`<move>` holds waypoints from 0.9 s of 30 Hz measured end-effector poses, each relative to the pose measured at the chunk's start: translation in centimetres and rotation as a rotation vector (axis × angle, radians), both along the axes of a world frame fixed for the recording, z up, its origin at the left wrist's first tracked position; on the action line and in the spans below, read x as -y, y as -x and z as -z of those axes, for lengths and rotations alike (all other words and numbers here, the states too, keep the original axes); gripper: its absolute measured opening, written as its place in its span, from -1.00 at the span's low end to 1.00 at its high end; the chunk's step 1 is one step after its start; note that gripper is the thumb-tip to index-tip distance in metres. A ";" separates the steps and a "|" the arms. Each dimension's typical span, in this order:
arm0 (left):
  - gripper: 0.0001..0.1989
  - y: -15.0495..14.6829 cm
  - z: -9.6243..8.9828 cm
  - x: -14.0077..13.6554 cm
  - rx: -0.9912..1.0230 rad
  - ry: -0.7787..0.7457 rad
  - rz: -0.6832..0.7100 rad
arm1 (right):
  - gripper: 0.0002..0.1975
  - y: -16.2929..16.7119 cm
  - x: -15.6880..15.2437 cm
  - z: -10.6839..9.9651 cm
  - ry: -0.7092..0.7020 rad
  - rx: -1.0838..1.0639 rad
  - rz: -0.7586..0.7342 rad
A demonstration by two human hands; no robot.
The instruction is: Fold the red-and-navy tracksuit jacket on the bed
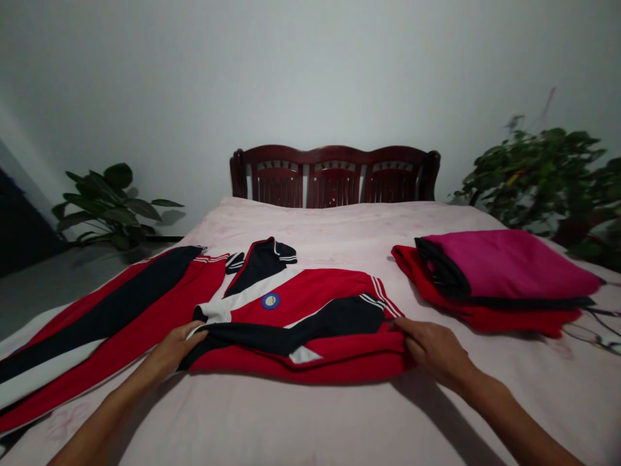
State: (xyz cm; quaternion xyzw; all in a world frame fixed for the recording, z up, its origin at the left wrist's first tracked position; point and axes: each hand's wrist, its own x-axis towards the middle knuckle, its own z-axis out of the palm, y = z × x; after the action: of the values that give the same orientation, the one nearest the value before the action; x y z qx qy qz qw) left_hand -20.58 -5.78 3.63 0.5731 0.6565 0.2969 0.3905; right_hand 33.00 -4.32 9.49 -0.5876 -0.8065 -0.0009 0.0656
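A red, navy and white track jacket (310, 291) with a round blue-and-white badge lies on the bed, its near side folded over. My left hand (177, 343) pinches the jacket's near left edge. At the near right edge, by the white-striped hem or cuff, my right hand (431, 349) grips the cloth with fingers closed. The near red part looks slightly lifted between both hands. The collar end with navy and white trim points away from me. Fingertips of both hands are partly hidden by the fabric.
Striped red, navy and white track pants (97, 330) lie spread at the left. A folded stack with a magenta garment (519, 265) on top and a red garment (514, 317) below sits right, beside cables. A wooden headboard (334, 175) and plants (111, 207) stand behind.
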 end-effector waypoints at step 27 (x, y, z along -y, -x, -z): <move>-0.45 -0.8 0.7 0.9 -0.027 -0.140 -0.070 | -0.79 4.7 -12.0 -6.9 -0.379 -0.971 0.113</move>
State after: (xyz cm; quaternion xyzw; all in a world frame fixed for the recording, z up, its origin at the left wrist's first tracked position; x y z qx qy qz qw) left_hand -19.79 -6.67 2.96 0.5796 0.6590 0.3479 0.3297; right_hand 28.27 7.70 16.42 -0.5410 -0.6358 0.1223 0.5367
